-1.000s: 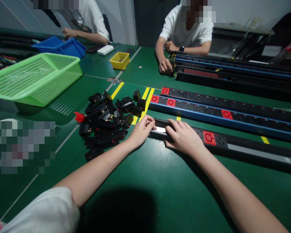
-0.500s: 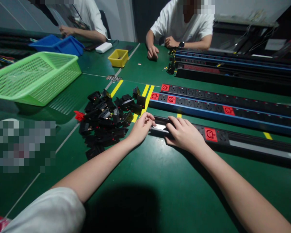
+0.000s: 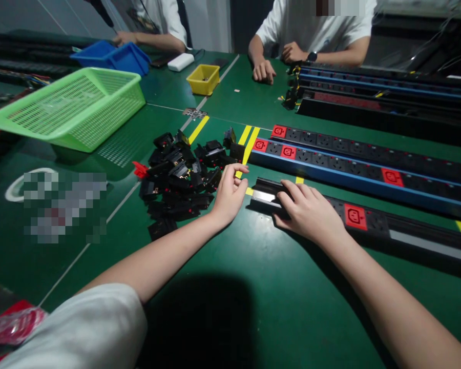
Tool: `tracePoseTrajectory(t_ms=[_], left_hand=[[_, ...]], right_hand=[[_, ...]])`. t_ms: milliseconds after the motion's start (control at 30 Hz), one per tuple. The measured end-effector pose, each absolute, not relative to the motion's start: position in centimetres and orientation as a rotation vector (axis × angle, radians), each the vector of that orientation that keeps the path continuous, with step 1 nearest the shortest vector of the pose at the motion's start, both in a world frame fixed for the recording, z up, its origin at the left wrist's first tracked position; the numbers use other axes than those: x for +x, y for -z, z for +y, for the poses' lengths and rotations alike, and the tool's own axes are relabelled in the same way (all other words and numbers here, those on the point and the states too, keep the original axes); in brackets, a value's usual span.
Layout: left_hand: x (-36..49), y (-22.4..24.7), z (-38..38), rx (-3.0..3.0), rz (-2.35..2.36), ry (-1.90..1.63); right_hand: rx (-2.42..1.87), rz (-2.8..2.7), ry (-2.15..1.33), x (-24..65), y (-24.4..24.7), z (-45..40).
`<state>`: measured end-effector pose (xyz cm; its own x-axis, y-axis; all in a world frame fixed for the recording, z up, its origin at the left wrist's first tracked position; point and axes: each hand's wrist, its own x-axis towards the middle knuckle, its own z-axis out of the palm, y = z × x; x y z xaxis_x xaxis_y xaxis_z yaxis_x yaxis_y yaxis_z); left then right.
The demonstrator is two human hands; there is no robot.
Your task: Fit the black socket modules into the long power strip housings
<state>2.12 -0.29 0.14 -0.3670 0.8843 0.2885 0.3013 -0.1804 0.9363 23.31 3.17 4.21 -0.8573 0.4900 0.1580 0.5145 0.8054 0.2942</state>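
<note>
My right hand [image 3: 311, 210] grips the left part of a long black socket strip [image 3: 372, 220], fingers over its far edge and thumb at the near side. A red socket shows just right of that hand, and the strip's bare channel end sticks out to its left. Off that end, my left hand [image 3: 232, 192] hovers with fingers apart and curved, nothing between them. A heap of black socket modules [image 3: 180, 179] lies just left of my left hand, with a red piece [image 3: 140, 170] at its left edge.
Blue-edged socket strips [image 3: 330, 177] lie beyond my right hand, with more strips [image 3: 369, 110] farther back. A green basket [image 3: 111, 113], blue bins [image 3: 126, 59] and a yellow bin [image 3: 203, 82] stand at the back left. Two people sit across the table [image 3: 215, 312].
My left hand has moved away from the channel end of the strip, leaving a gap. My right hand stays on the strip. The whole view has shifted, so things appear farther right.
</note>
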Motion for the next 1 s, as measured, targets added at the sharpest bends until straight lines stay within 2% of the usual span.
tracePoseTrajectory(t_ms=[333, 1000], left_hand=[[1.82, 0.06, -0.13, 1.321, 1.710, -1.605], [1.27, -0.05, -0.18, 1.161, 1.579, -1.618]], right_hand=[[-0.776, -2.892, 0.542, 23.35, -4.11, 3.33], [-0.825, -2.872, 0.484, 23.31, -4.18, 3.03]])
